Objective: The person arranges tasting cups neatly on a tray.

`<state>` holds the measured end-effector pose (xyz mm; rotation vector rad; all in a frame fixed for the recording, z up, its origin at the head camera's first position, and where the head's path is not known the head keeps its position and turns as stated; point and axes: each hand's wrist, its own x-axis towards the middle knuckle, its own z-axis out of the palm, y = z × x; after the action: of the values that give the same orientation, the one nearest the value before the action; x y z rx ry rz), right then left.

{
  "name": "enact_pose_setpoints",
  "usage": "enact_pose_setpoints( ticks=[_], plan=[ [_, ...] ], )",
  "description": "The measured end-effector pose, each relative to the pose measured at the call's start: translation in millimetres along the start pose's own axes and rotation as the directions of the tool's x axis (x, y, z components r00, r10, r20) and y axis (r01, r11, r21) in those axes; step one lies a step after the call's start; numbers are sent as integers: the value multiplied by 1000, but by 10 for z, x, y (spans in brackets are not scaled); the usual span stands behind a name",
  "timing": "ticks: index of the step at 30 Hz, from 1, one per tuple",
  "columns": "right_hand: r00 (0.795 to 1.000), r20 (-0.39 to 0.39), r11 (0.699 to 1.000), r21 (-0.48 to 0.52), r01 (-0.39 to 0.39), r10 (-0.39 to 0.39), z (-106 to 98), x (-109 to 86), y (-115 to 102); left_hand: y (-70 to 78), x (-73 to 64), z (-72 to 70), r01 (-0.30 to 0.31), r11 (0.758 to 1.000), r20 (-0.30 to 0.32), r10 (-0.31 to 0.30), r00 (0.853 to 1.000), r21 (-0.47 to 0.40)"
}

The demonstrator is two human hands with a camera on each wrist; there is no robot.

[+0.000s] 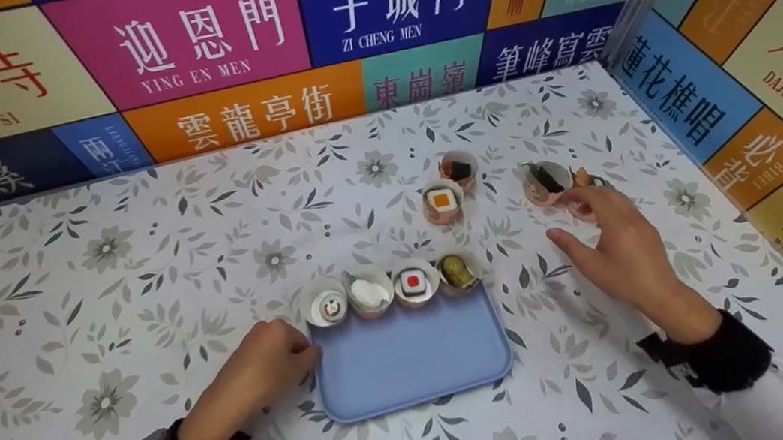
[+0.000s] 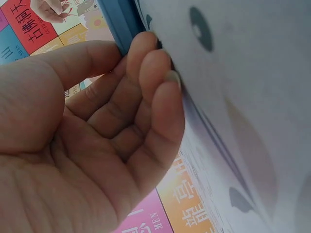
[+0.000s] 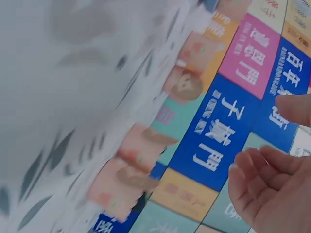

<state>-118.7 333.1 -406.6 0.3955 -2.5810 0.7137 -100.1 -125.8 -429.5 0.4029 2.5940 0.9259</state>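
Note:
My left hand (image 1: 259, 366) is at the left edge of the blue tray (image 1: 413, 357), its thumb and curled fingers on the rim. In the left wrist view the tray's edge (image 2: 119, 22) runs between thumb and fingertips. Several small paper cups (image 1: 314, 312) with sushi-like pieces line the tray's far side, one holding a white piece with a red square (image 1: 413, 282). My right hand (image 1: 619, 250) hovers at the right with thumb and fingers apart, holding nothing. Just beyond its fingertips are a cup with a dark green piece (image 1: 545, 181) and another partly hidden cup (image 1: 587, 181).
Behind the tray two more cups stand close together, one with an orange-centred white piece (image 1: 442, 202), the other with a dark-topped piece (image 1: 459, 168). A floral cloth (image 1: 165, 280) covers the table. Colourful lettered panels (image 1: 186, 35) wall the back and right.

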Motion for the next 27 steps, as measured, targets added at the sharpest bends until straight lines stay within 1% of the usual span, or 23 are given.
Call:
enact_pose_setpoints(
  ticks=[3,5,7,11,14,18,22,24,27],
  plan=[
    [996,24,996,25,-90,90,-58,9,143,-6,-4,3,-4,1000,-5,4,1000,1],
    [987,50,988,26,-155,153,-89,25,238,-7,-5,2,-4,1000,-6,4,1000,-2],
    [974,83,976,27,-216,213,-115,46,328,-11,-6,1,-4,1000,-6,4,1000,-4],
    [944,139,952,19,-305,299,-147,117,513,-16,-15,-6,-4,1000,-8,4,1000,-5],
    [914,184,929,18,-371,361,-158,182,642,-13,-21,-10,-2,1000,-7,2,1000,1],
    [864,268,893,29,-449,426,-167,244,808,-5,-20,-10,-1,1000,-3,1,1000,6],
    [824,343,871,30,-490,452,-156,294,960,4,-15,-12,-5,1000,-4,5,1000,7],
    [798,379,858,20,-514,469,-148,320,1018,10,-13,-11,-5,1000,-4,5,1000,4],
    [768,427,848,6,-531,478,-143,346,1087,14,-12,-9,-9,1000,-5,9,1000,1]
  ],
)
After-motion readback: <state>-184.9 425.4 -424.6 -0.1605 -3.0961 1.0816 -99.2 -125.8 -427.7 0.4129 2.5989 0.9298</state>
